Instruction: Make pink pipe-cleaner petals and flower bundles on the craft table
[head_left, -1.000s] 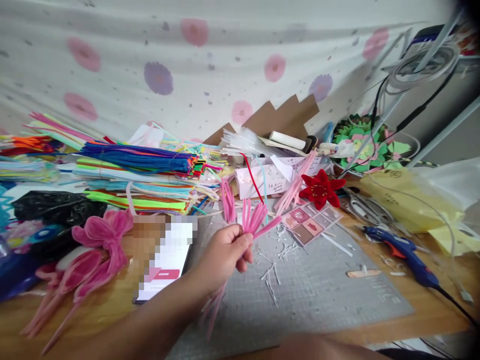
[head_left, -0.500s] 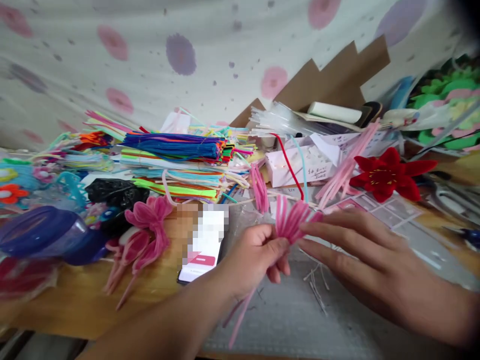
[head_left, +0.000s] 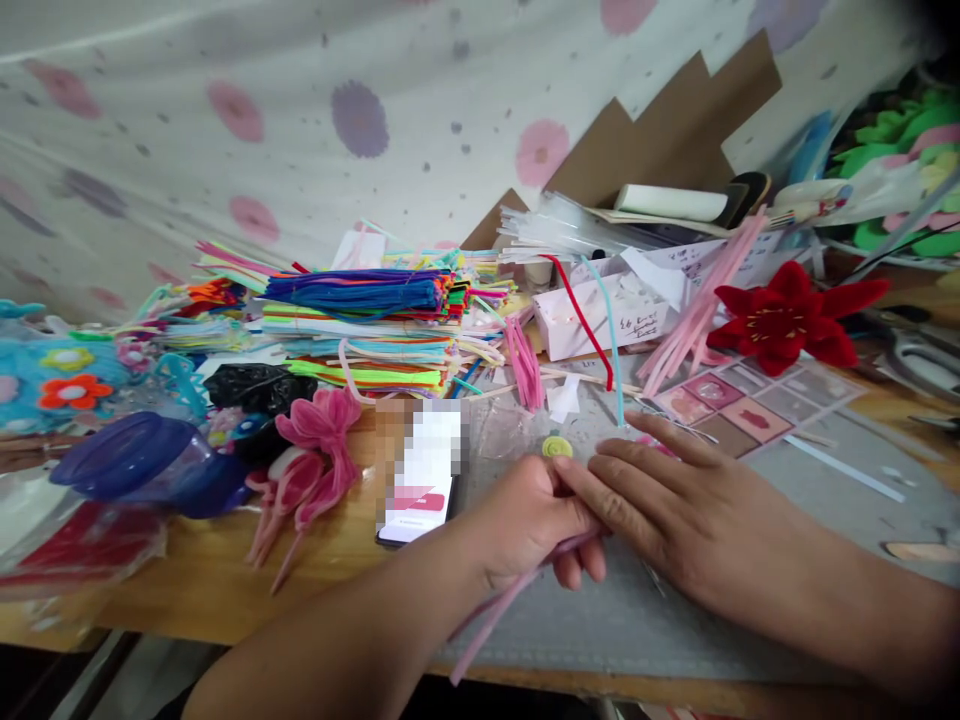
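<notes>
My left hand is closed around a bunch of pink pipe cleaners, whose stems stick out below the fist toward the table's front edge. Over its top lies my right hand, fingers stretched and flat, touching the left thumb side and covering most of the looped pink part. A bit of pink shows past the right fingertips. Just beyond the hands sits a small yellow-green coil on the grey cutting mat. A finished-looking pink pipe-cleaner flower lies to the left of the phone.
Stacked bundles of coloured pipe cleaners stand at the back. A red flower, loose pink pipe cleaners and scissors are at the right. At left are a purple plastic container and a black bag.
My right hand has moved left and flattened over the pink bunch, hiding its loops. The left hand has lowered slightly, still holding the bunch. The view has shifted a little.
</notes>
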